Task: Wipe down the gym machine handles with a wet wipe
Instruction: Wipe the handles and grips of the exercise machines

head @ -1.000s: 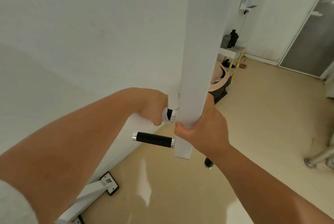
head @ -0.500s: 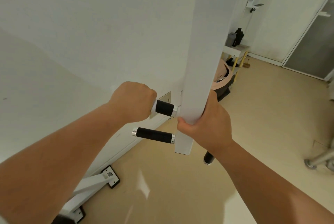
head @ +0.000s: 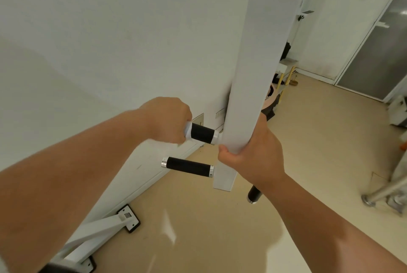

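left hand [head: 167, 120]: fisted round the outer end of the upper handle, left of the post, with the wipe pinned under the fingers.
wet wipe [head: 187, 130]: white; only a strip showing at the fist's post-side edge, wrapped on the grip.
upper handle [head: 202, 133]: black grip with a chrome collar, sticking out left from the post; bare stretch between fist and post.
right hand [head: 253, 153]: clamped on the post's right edge, thumb on the near face, fingers curled behind.
post [head: 248, 52]: white square upright, running up out of frame.
lower handle [head: 187, 166]: black grip, chrome caps at both ends, left of the post near its lower end, untouched.
third handle [head: 254, 194]: black tip with a chrome cap, right of the post, poking out under the right wrist; mostly hidden.
base foot [head: 128, 218]: white leg with a black end plate, on the floor down-left of the post.
side table [head: 286, 67]: yellow legs, beyond the post, partly hidden by it.
glass door [head: 378, 56]: frosted, far right of the post.
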